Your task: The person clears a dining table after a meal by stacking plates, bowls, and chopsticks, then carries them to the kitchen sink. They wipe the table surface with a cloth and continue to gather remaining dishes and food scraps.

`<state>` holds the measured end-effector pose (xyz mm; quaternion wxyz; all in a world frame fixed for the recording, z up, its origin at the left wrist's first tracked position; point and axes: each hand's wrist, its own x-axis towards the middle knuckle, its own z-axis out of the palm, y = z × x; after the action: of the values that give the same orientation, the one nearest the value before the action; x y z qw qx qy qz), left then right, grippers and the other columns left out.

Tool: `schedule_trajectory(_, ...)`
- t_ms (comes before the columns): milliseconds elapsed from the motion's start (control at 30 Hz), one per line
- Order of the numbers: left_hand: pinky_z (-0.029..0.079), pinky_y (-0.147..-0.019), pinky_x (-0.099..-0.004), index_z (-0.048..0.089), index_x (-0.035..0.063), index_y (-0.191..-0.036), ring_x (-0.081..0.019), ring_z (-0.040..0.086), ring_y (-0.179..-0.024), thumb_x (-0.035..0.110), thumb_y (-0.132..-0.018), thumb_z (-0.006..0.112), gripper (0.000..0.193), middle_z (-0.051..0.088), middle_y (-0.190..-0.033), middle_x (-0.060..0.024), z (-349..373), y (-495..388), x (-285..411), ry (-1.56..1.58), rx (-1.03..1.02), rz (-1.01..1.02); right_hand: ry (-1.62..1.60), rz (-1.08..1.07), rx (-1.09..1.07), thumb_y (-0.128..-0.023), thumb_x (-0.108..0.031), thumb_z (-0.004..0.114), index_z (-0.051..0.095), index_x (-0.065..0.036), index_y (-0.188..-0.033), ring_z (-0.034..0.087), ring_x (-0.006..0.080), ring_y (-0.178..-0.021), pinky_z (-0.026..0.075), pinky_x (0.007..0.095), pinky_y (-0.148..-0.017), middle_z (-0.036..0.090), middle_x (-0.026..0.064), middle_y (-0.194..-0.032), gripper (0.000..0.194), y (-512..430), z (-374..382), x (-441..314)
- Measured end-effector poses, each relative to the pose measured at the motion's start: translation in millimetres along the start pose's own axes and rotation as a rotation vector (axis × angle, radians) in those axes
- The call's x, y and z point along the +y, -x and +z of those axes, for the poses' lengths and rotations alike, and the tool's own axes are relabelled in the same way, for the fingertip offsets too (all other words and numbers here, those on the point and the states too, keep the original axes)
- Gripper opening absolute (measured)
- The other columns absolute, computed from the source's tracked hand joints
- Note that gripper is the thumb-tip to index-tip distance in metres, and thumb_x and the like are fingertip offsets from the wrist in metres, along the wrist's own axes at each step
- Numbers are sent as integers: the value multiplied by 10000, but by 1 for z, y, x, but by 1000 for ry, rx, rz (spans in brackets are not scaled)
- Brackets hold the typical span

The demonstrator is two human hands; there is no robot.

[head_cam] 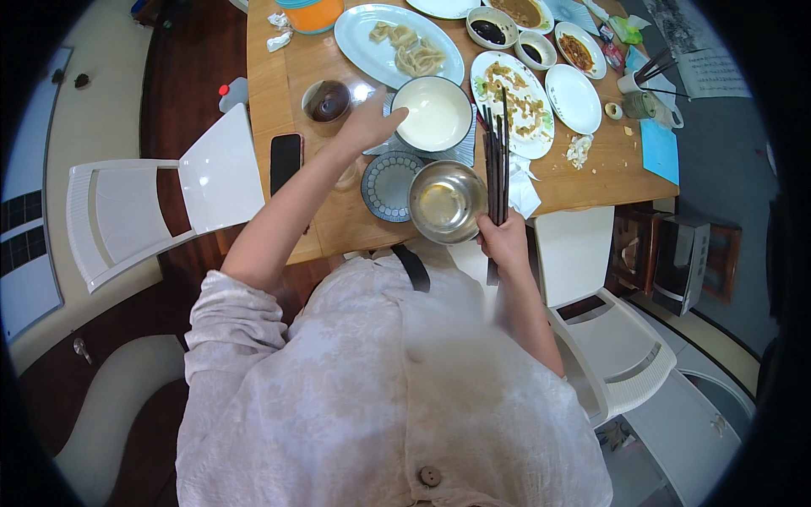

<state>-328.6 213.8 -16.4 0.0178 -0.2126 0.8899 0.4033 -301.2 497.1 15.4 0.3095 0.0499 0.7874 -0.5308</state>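
Observation:
My left hand [374,123] is at the left side of a dark-rimmed cream bowl [434,117], its thumb over the rim. Whether the fingers grip the bowl's outside is hidden. Pale, cloudy liquid seems to lie in it. Near my body, my right hand [505,241] grips several dark chopsticks [497,165] upright in a bunch, together with the right rim of a stainless steel bowl [443,201]. A little yellowish residue shows in the steel bowl. Just left of it lies a blue-grey patterned plate [388,187].
An oval plate with dumplings [418,57], a plate of food scraps [523,130] and sauce bowls [491,30] stand farther back. A dark-coloured cup [328,101] and a phone [286,163] lie left. White chairs [218,171] flank me; crumpled tissue [523,190] is at the table edge.

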Motion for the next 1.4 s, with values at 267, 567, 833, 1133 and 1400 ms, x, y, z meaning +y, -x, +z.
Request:
schedule_trajectory(267,480,-692,-263,555,-7,-1131,-113,550,-724,233,-907,556,328,589,-876,-71,19,140,-56,613,-217,-401,74,17,66,-788,-97,604,522,-10,-699,508,89,-466,403,265,-445,528,26,-540,148,-6,-18,2)
schedule_trajectory(567,524,-655,-240,536,-5,-1146,-130,593,-807,167,-963,461,262,594,-1015,-76,79,138,-80,914,-172,-657,351,-171,228,-789,-124,615,583,25,-824,536,128,-495,445,297,-511,551,109,-563,156,-9,-21,27)
schedule_trajectory(833,566,-691,-258,538,-39,-1099,-154,628,-810,103,-961,449,217,613,-946,-90,40,149,-65,895,-205,-656,367,-235,322,-791,-135,629,609,30,-917,560,144,-534,471,324,-565,569,149,-602,208,-7,-2,44)
schedule_trajectory(1133,569,-672,-268,546,-21,-1089,-153,644,-805,99,-973,417,212,622,-968,-70,-15,166,-32,841,-320,-651,288,-307,214,-799,-165,642,625,21,-904,591,189,-559,470,332,-569,588,152,-624,214,-15,44,57)
schedule_trajectory(1400,570,-651,-260,551,-18,-1102,-152,637,-816,101,-970,433,214,619,-955,-77,-2,159,-41,723,-339,-702,40,-307,47,-814,-173,671,627,25,-978,678,306,-806,507,363,-678,660,226,-824,261,-45,92,88)
